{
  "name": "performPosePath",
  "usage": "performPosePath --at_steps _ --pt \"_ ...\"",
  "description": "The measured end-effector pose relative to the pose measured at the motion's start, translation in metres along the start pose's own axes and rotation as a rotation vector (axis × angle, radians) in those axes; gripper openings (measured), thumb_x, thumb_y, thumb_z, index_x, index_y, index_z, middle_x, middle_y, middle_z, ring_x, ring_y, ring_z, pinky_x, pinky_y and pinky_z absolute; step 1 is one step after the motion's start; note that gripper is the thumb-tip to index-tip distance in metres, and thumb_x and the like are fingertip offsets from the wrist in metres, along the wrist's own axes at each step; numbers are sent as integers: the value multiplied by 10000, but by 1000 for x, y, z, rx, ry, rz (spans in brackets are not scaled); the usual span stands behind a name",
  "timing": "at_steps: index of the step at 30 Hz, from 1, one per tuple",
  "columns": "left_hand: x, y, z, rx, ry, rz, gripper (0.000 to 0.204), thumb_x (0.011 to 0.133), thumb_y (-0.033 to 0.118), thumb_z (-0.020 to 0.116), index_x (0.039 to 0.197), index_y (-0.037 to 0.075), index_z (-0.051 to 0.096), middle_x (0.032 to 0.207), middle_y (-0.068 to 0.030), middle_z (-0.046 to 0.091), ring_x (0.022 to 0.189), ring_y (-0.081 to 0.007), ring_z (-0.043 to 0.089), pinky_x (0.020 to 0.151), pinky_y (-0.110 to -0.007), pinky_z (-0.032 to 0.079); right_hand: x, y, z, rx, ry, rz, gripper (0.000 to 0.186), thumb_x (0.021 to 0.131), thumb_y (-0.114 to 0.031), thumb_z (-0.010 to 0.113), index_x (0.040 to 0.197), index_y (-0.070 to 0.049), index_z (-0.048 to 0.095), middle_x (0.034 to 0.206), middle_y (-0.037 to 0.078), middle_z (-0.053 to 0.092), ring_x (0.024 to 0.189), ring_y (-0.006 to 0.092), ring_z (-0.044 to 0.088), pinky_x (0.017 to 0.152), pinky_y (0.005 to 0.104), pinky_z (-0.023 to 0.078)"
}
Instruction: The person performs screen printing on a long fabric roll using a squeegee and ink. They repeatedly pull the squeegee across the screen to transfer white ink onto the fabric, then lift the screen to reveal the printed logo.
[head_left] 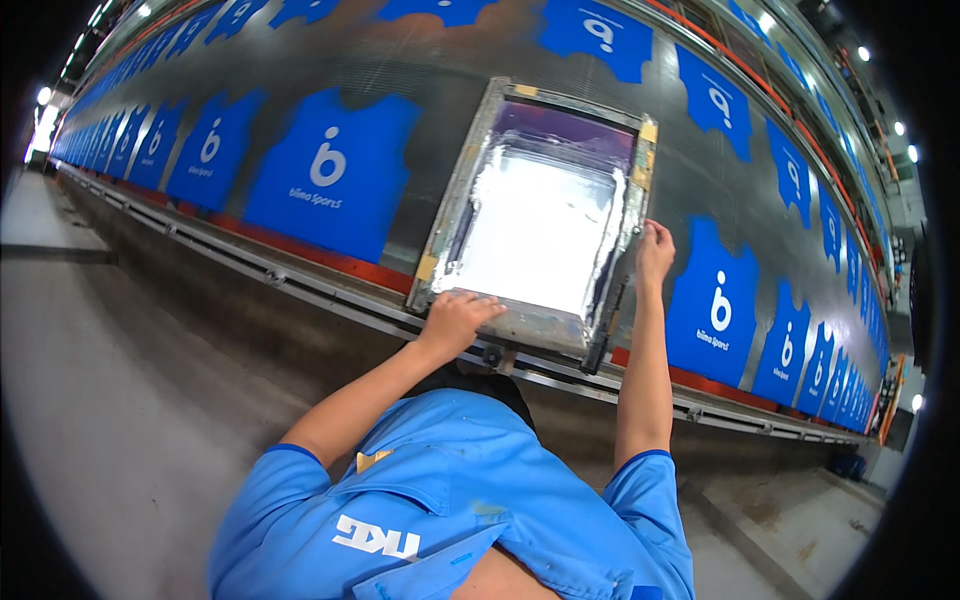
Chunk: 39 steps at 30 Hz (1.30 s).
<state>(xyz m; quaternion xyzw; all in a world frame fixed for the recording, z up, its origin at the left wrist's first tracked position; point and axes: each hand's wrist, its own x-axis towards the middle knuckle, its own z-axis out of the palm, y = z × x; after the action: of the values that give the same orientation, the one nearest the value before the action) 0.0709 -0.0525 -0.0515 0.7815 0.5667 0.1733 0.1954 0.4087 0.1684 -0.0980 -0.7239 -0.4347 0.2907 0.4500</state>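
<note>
A screen printing frame [440, 235] lies slightly tilted on the long printing table in front of me. White ink [535, 225] covers most of its mesh, and a purple strip of mesh [570, 133] shows at the far end. Yellowish tape patches stick to its worn rails. My left hand [460, 322] grips the near rail by its left corner, fingers laid over the top; the thumb is hidden. At the right rail, my right hand [655, 255] is closed with bent fingers against the edge. A dark strip [607, 325] runs along the lower right side.
Blue sleeveless shirt pieces [365, 170] with white prints lie in rows along the grey tabletop [450, 60], left, right and at the far side. A metal rail [340, 310] with fittings follows the near table edge. Concrete floor [130, 400] stretches to the left.
</note>
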Motion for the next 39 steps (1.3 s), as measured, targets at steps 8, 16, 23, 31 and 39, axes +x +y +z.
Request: performPosePath --at_steps 8,16,23,31,39 --pt "41 -14 -35 57 -116 -106 296 654 201 812 926 154 704 985 -14 714 990 -222 668 841 -400 506 -7 -1 -6 -68 31 -74 210 992 -207 598 1042 -50 727 738 31 638 657 117 555 620 327 455" --pt "-7 -44 -41 95 -114 -67 327 721 213 831 1028 160 734 1153 -38 714 1094 -229 655 918 -417 501 -88 18 16 -21 -25 -52 216 1030 -227 566 1061 -56 693 623 -8 498 569 99 434 535 321 362" --pt "-20 -32 -42 47 -248 -149 319 707 79 796 1010 172 764 996 -11 759 976 -214 701 849 -396 505 -95 14 6 -62 -63 -31 217 1040 -217 548 1076 -52 684 616 5 478 562 101 417 530 331 354" --pt "107 -76 -54 47 -98 -112 280 738 153 787 1017 176 775 933 -80 755 883 -284 714 804 -429 544 -91 25 13 -153 -38 -65 204 1033 -199 546 1101 -68 687 637 54 519 576 128 435 553 350 386" --pt "265 -132 -82 121 -236 -102 334 753 284 832 1069 192 772 950 -101 761 924 -308 723 803 -441 572 -35 -96 15 -924 -162 -687 483 812 -355 811 1266 -235 697 1334 52 599 1227 301 529 973 463 423"
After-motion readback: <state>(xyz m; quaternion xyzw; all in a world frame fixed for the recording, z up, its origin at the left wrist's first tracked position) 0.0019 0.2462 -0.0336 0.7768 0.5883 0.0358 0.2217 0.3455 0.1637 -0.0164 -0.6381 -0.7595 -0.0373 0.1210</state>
